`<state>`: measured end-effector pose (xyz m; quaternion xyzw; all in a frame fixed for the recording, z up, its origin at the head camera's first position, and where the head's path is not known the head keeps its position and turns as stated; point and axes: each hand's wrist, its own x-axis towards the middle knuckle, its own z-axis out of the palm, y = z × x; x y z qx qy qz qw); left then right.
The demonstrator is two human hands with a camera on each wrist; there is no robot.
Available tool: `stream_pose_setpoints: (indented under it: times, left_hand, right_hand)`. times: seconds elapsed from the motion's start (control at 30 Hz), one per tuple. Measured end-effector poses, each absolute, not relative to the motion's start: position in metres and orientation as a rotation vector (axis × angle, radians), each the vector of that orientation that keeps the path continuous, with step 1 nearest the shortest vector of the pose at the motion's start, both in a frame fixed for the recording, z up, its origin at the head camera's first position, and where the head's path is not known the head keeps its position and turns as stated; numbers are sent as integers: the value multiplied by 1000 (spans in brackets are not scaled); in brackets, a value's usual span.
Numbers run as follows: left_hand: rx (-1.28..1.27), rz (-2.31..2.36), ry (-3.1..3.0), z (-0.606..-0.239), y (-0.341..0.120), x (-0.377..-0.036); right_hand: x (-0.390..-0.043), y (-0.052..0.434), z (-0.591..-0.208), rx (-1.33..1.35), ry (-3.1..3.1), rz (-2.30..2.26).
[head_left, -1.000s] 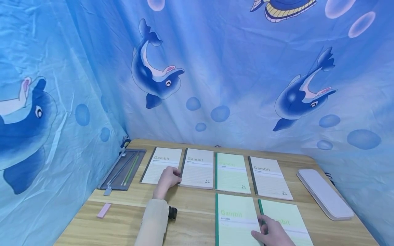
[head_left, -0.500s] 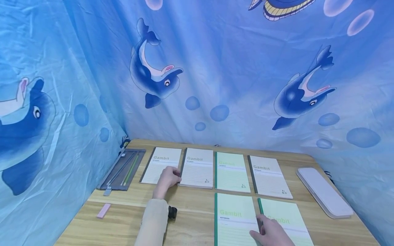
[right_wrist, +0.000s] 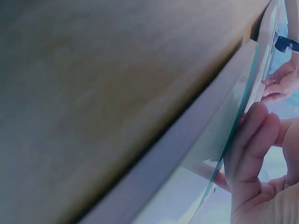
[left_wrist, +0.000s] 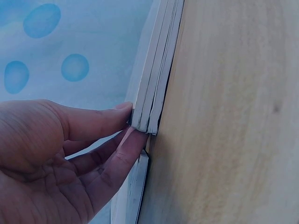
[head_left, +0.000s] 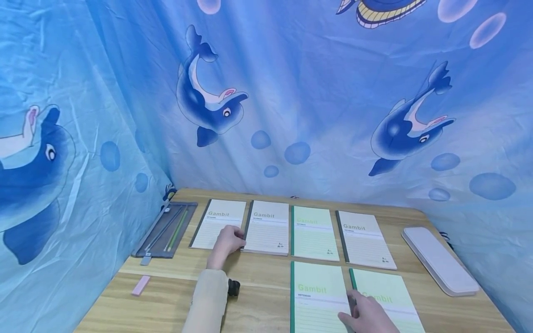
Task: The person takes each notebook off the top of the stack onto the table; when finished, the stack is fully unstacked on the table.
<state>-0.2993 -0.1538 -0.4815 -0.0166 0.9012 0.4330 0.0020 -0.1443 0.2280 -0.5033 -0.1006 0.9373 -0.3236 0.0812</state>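
A blue curtain (head_left: 316, 106) printed with dolphins hung behind a wooden table (head_left: 258, 300), and on the table lay six notebooks in two rows, each with its long axis running away from the person. In the far row sat four: two cream ones at the left, a green one (head_left: 313, 232), then another cream one (head_left: 364, 239). A flat pale case (head_left: 439, 261) lay well apart at the right edge, a grey pencil pouch (head_left: 165, 229) at the left, with a small pink eraser (head_left: 140, 285) nearer the front. The left hand (head_left: 226, 244) was nearer the far row; its fingers were curled at the near corners where the far-left cream notebook (head_left: 218, 223) and the second cream notebook (head_left: 268, 226) meet. The left wrist view showed the thumb and a fingertip (left_wrist: 133, 140) pinching the corner of a thin stack of page edges (left_wrist: 152, 93), which stretched straight away from the grip. The right hand (head_left: 366, 317) rested on the near row, where the near green notebook (head_left: 318, 296) and the rightmost green notebook (head_left: 389, 296) lie side by side; the right wrist view showed its fingers (right_wrist: 252, 144) lying loosely against a green-edged cover, so whether it pinched or only touched could not be told.
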Motion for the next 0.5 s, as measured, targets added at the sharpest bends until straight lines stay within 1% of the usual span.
stream_pose_setpoints:
  times: [0.23,0.5]
  left_hand:
    - [-66,1357,2818,-482,-153,-299]
    - [-66,1351,2818,-483,-154,-300]
  right_hand:
    - [-150,233,-492,-269,2758,-1004]
    - [-161,234,-477,-335,2782,-1055]
